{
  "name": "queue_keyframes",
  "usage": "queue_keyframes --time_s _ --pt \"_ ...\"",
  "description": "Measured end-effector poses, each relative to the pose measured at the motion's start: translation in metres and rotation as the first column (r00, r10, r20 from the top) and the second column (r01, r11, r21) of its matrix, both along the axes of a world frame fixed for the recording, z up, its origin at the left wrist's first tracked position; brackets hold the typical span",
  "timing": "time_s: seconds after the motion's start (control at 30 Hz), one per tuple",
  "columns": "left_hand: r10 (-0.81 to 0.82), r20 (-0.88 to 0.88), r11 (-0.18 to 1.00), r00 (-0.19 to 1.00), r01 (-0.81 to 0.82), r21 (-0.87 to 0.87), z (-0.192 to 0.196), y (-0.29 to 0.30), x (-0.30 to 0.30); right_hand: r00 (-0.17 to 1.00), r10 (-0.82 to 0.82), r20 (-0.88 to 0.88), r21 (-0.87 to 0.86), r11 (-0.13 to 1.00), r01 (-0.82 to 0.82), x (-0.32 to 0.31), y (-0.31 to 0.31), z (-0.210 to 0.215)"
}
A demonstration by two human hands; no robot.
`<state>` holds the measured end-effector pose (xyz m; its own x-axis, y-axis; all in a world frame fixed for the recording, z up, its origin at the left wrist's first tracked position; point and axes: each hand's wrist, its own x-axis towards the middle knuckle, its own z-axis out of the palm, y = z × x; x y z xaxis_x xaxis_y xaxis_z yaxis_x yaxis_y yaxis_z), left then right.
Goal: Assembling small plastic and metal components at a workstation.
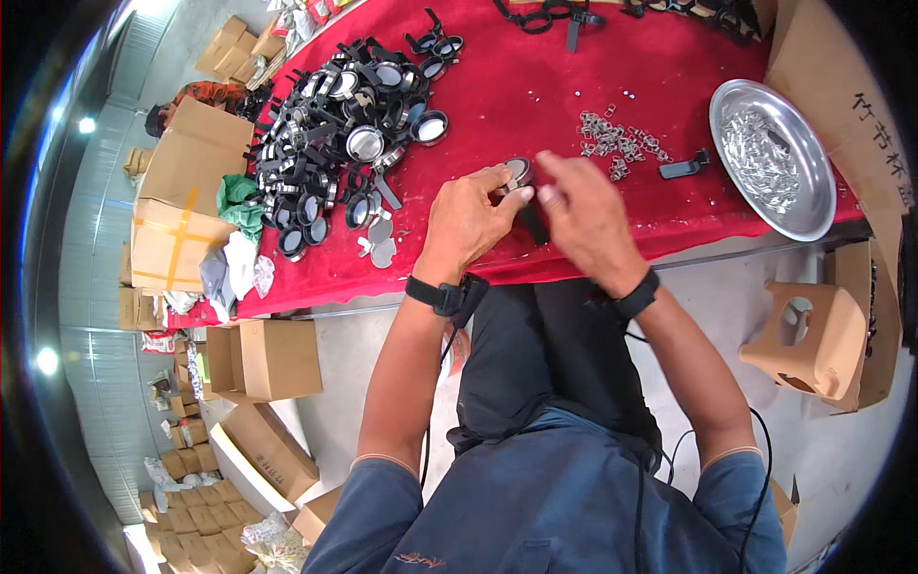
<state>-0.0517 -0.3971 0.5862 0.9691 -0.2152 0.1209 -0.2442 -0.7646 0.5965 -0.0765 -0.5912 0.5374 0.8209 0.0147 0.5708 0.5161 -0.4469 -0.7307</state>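
Observation:
My left hand [472, 218] pinches a round black-and-silver lid [518, 172] between thumb and fingers over the red cloth. From this lid a black strap [533, 226] hangs toward the table's near edge. Just right of it is my right hand [591, 218], its fingers smeared by motion; whether they hold anything I cannot tell. Beyond my right hand lie a pile of small metal buckles [612, 136] and a single black strap piece [685, 166]. A big heap of similar strapped lids [330, 143] covers the cloth at the left.
A metal bowl [724, 158] of small shiny metal pieces stands at the right by a tall cardboard sheet [841, 72]. Loose grey discs [382, 251] lie at the heap's near edge. Cartons [282, 359] stand on the floor at left, a tan plastic stool [808, 337] at right.

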Motion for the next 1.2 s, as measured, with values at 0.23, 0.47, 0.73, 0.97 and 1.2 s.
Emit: queue_keyframes --time_s 0.23,0.47,0.73,0.97,1.2 --pt "-0.059 -0.020 0.998 0.998 0.059 -0.014 0.002 0.005 -0.010 0.946 -0.297 0.132 -0.630 0.711 0.312 0.003 -0.133 0.019" --pt "-0.018 0.198 1.000 0.980 0.017 0.010 -0.042 0.014 -0.010 0.942 -0.186 0.279 -0.912 0.256 0.321 0.014 -0.158 -0.013" --pt "-0.049 0.005 0.985 0.999 0.049 -0.163 -0.025 0.010 -0.025 0.938 -0.292 0.187 -0.975 0.064 0.214 0.022 -0.158 -0.004" --pt "-0.014 0.127 0.988 0.992 0.033 -0.150 -0.043 0.016 -0.029 0.944 -0.203 0.259 -0.963 0.018 0.268 0.018 -0.148 0.002" --pt "-0.014 0.021 0.982 1.000 0.018 -0.188 -0.032 0.011 -0.031 0.952 -0.210 0.223 -0.893 0.348 0.286 0.026 -0.142 0.016"
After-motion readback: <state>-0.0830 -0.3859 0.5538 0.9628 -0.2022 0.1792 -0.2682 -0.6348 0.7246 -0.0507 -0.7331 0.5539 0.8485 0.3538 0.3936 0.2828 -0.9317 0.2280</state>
